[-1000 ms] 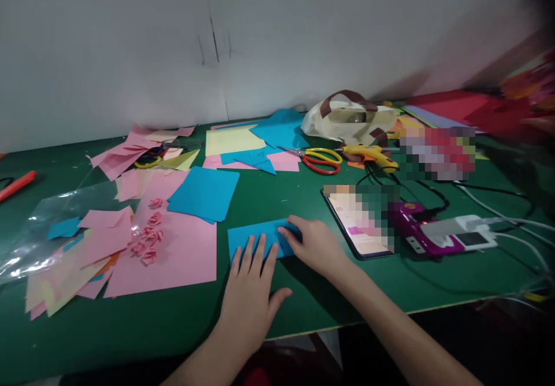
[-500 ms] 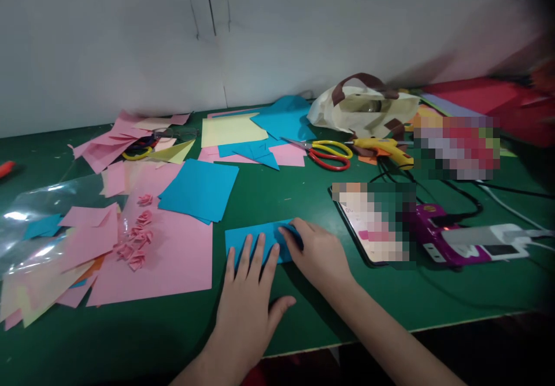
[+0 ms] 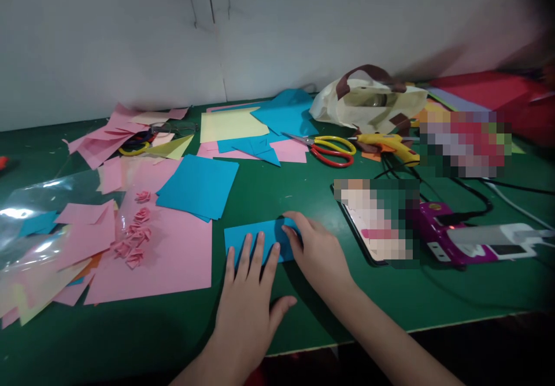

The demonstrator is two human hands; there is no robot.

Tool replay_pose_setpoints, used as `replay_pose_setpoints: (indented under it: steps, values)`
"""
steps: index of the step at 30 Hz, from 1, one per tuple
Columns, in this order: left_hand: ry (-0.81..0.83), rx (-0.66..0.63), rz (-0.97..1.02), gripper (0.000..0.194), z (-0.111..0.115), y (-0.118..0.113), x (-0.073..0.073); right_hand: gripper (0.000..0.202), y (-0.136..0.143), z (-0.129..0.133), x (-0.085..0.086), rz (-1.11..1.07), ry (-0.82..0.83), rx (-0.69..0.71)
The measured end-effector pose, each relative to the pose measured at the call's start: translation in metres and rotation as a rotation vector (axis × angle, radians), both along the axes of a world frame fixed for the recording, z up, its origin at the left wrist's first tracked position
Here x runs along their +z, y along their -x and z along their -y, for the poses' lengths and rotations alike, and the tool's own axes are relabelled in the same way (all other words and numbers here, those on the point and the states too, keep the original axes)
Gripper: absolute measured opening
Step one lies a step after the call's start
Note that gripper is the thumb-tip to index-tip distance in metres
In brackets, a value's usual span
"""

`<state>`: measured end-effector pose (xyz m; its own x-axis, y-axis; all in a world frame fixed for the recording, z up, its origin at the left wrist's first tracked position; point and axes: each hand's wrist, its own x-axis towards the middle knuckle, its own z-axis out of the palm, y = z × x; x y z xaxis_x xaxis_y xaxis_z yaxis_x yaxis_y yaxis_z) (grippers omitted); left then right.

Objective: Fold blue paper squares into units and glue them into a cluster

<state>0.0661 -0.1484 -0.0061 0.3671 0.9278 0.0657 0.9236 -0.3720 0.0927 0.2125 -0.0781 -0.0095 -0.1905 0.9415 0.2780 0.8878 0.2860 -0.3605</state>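
Observation:
A blue sheet of paper (image 3: 233,241), folded into a long rectangle, lies on the green table in front of me. My left hand (image 3: 247,288) rests flat on its near side, fingers spread and pressing down. At the right end of the paper, my right hand (image 3: 318,247) has its thumb and curled fingers closed on the edge; the fingertips are partly hidden. Just beyond and to the left is a stack of blue paper squares (image 3: 198,186). Several small folded pink paper roses (image 3: 141,234) sit on a pink sheet (image 3: 182,264) to the left.
Scissors (image 3: 332,150) and a yellow glue gun (image 3: 396,143) lie behind the hands, near a cream bag (image 3: 333,100). To the right are a phone (image 3: 364,230) and a purple power strip (image 3: 437,230) with cables. Clear plastic (image 3: 26,201) and paper scraps cover the left.
The right hand's fingers have shifted slightly along the right end of the blue paper. The left hand stays flat in place. The view has tilted a little.

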Motion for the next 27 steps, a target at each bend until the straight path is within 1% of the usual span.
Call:
replay_pose_setpoints:
  steps: [7, 12, 17, 20, 23, 27]
  values:
    - [0.013, -0.008, -0.004, 0.064, -0.0017, 0.0004, 0.0016, 0.022, -0.0001, -0.0013, -0.0014, -0.026, 0.036, -0.009]
    - [0.010, -0.014, -0.002, 0.066, -0.0016, 0.0006, 0.0016, 0.024, 0.0005, -0.0009, -0.0009, 0.002, 0.024, -0.017]
    - [-0.003, -0.010, -0.011, 0.068, -0.0012, 0.0001, 0.0034, 0.027, 0.0013, 0.0002, 0.0011, 0.016, 0.047, -0.035]
    - [-0.017, -0.009, -0.015, 0.070, -0.0011, -0.0002, 0.0044, 0.032, 0.0014, 0.0014, 0.0011, 0.028, 0.064, -0.032]
    - [-0.024, -0.008, -0.016, 0.070, -0.0011, -0.0006, 0.0049, 0.041, 0.0021, 0.0040, 0.0004, 0.039, 0.067, -0.011]
    - [-0.009, -0.012, -0.007, 0.070, -0.0011, -0.0007, 0.0052, 0.048, 0.0030, 0.0084, 0.0003, 0.119, -0.014, 0.010]
